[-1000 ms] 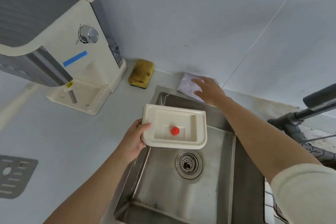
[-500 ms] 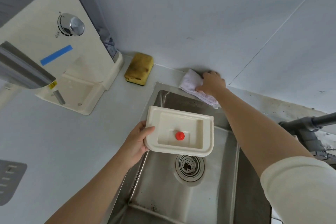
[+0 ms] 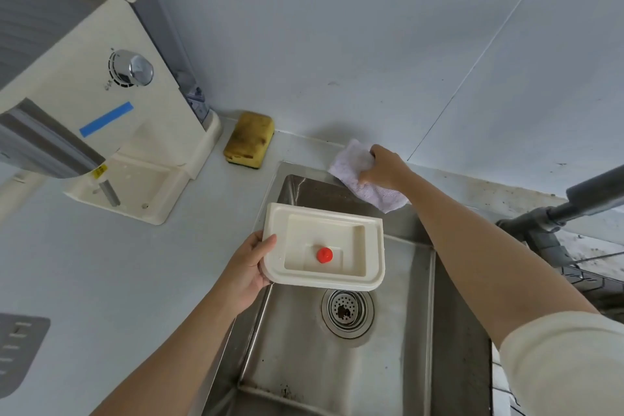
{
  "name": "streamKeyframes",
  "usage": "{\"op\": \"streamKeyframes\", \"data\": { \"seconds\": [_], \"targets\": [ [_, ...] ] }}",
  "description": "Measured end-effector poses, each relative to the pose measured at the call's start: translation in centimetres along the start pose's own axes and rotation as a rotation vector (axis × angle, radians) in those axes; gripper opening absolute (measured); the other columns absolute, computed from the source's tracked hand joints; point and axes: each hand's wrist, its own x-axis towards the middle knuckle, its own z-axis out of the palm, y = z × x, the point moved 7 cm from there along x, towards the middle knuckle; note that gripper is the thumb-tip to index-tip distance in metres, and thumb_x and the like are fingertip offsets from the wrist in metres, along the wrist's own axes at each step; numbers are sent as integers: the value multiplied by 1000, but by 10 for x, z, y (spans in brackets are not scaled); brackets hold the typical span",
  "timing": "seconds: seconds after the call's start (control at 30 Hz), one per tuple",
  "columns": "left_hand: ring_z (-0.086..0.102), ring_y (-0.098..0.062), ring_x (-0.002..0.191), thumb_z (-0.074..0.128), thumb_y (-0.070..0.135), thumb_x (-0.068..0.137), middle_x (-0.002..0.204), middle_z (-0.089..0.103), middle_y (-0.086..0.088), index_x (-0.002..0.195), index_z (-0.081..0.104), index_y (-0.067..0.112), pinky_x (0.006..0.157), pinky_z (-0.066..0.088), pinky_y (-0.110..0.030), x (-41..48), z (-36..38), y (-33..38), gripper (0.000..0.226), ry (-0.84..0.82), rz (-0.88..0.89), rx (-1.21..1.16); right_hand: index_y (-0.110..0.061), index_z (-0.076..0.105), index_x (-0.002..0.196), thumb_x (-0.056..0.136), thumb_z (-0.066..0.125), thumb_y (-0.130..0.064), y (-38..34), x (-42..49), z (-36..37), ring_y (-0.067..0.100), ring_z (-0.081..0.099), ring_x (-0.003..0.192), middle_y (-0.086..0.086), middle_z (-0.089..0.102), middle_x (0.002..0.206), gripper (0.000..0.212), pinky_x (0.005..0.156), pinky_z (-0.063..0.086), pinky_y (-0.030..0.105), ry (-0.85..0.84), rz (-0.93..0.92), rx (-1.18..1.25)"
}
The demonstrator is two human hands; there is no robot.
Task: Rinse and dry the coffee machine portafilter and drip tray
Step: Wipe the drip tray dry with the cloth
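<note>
Drying step: left hand [image 3: 248, 268] grips the drip tray [image 3: 324, 246] over the sink [image 3: 398, 331]; right hand [image 3: 385, 168] clutches the cloth [image 3: 358, 169] at one o'clock—bring it across next.

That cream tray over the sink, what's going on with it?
A person is cleaning coffee machine parts. Their left hand holds the cream drip tray level over the steel sink, gripping its left edge; a small red float sits in the middle of it. Their right hand is closed on a white cloth at the sink's back edge, probably for drying. The coffee machine and a yellow sponge sit on the counter to the left.
</note>
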Motion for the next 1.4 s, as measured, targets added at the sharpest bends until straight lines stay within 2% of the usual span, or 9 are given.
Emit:
{"op": "streamKeyframes", "data": {
  "seconds": [0.17,0.3,0.47,0.67,0.83,1.0,1.17,1.3,1.4],
  "targets": [
    [63,-24,87,72,30,60,94,67,-4,98,54,18,67,49,-37,-9,8,2,44,-20,6,-7,-7,40,117,80,65,-20,-7,-36,-21,23,47,85,5,48,92,47,68,36,29,64,-4,272],
    [58,-27,91,65,23,67,101,61,-8,102,52,18,65,42,-38,-17,19,5,38,-51,18,-23,-8,35,124,80,66,-18,-23,-74,-36,21,49,83,4,50,98,55,58,37,23,128,-57,415],
    [57,-27,93,59,16,65,103,59,-7,101,47,21,69,49,-40,-30,40,12,39,-81,43,-49,-12,29,125,85,53,-19,-50,-122,-39,27,53,81,7,54,93,47,75,47,39,284,-110,150],
    [54,-29,99,59,16,66,105,58,-9,103,46,22,82,45,-46,-41,59,21,40,-134,63,-54,-15,26,134,90,45,-23,-90,-163,1,31,58,85,9,60,104,48,69,45,35,314,-261,-204],
    [57,-25,94,59,16,67,102,59,-7,106,45,21,76,46,-42,-51,59,25,42,-164,86,-54,-23,24,143,90,47,-48,-103,-172,21,30,52,112,7,42,130,63,77,42,32,231,-291,-161],
    [61,-20,84,66,11,70,93,62,-4,105,46,20,69,49,-36,-60,61,33,41,-210,120,-61,-33,20,145,92,40,-50,-110,-178,32,32,28,127,9,27,141,59,102,32,39,231,-304,-121],
    [66,-17,84,72,27,71,97,64,-4,114,46,20,65,57,-32,-63,60,41,50,-259,145,-105,-39,14,145,96,32,-46,-114,-184,38,31,21,132,4,20,150,53,103,31,43,329,-319,-71],
    [65,-21,93,86,51,47,105,64,-8,123,48,17,67,58,-33,-63,60,43,92,-276,171,-103,-34,20,145,97,34,-41,-116,-188,40,30,22,132,4,26,149,50,101,36,40,403,-340,-26],
    [61,-24,106,77,58,56,122,59,-13,136,42,18,73,58,-37,-60,61,42,96,-282,188,-125,-31,25,144,98,35,-38,-118,-189,42,30,26,129,5,27,147,48,96,38,39,429,-338,-61]
  ]
}}
